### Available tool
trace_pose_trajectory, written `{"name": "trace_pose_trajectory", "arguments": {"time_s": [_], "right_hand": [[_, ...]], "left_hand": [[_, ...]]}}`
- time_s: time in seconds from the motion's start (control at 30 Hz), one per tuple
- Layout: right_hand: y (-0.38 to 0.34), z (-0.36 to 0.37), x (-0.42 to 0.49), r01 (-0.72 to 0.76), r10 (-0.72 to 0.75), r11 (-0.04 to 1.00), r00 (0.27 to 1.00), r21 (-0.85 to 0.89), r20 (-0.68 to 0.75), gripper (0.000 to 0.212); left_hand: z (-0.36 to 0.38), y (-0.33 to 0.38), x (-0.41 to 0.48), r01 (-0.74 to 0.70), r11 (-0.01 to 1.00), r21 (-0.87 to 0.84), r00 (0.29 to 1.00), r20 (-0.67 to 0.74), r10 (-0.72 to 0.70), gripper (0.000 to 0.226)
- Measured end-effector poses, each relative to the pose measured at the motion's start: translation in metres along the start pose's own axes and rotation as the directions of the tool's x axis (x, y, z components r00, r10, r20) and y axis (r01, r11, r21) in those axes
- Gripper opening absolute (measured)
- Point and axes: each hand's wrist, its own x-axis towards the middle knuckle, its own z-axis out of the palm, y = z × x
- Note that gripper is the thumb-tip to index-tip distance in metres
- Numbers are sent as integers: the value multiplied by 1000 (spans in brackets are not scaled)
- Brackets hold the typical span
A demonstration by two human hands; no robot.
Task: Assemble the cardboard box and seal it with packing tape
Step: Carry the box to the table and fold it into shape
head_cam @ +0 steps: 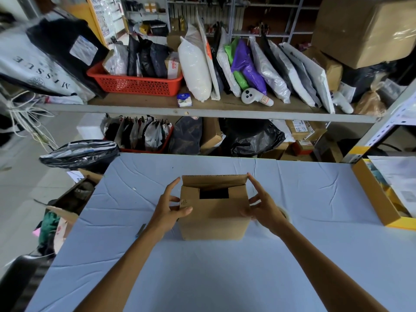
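A small brown cardboard box [215, 218] stands upright in the middle of the pale blue table [202, 278]. Its near flap is folded down over the top and the far flap stands up, leaving a dark gap between them. My left hand [171, 208] is against the box's left side, thumb laid on the near flap, fingers stretched along the left edge. My right hand [262, 204] is against the right side, its forefinger reaching up to the far flap's right corner. A roll of clear packing tape [287, 216] lies on the table, mostly hidden behind my right hand.
A small grey pen-like tool [141, 230] lies on the table left of my left arm. A yellow open carton [387, 194] with papers sits at the table's right edge. Behind the table stand shelves packed with parcels and a red basket [135, 83]. Open boxes sit on the floor at left.
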Motion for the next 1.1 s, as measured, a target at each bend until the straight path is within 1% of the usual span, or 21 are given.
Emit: {"name": "trace_pose_trajectory", "arguments": {"time_s": [0.07,0.13,0.27,0.33,0.4,0.53,0.63,0.73,0.9,1.0,1.1], "right_hand": [[0,-2,2,-23,22,999,1000,-34,-4,92],[2,-1,2,-37,37,999,999,-32,-19,81],[4,-1,-2,-49,51,998,998,50,-26,54],[6,0,-4,-61,64,995,997,84,-34,47],[9,1,-4,-72,79,992,995,105,-56,41],[14,4,-6,-36,44,996,995,85,-92,32],[11,8,-3,17,-11,999,982,33,-187,17],[7,11,11,29,-23,999,964,18,-266,16],[9,15,24,-18,26,999,961,31,-276,16],[14,12,26,-12,11,1000,964,-4,-265,19],[17,10,31,1,-22,997,966,-81,-257,21]], "left_hand": [[0,1,2,-10,999,42,1000,24,9,84],[-1,2,4,-17,998,63,999,38,15,79],[-3,0,2,-34,995,99,999,45,30,51],[-2,-3,1,-42,993,107,999,30,39,37],[0,-4,-1,-65,992,108,998,5,65,30],[1,-2,-1,-79,989,122,996,-19,82,25],[1,3,4,-99,988,122,993,-51,106,22],[3,13,14,-114,982,151,986,-106,131,20],[10,8,27,-92,973,214,976,-174,130,14],[10,4,28,-105,974,201,975,-171,141,15],[7,2,31,-129,961,244,975,-146,168,17]]}}
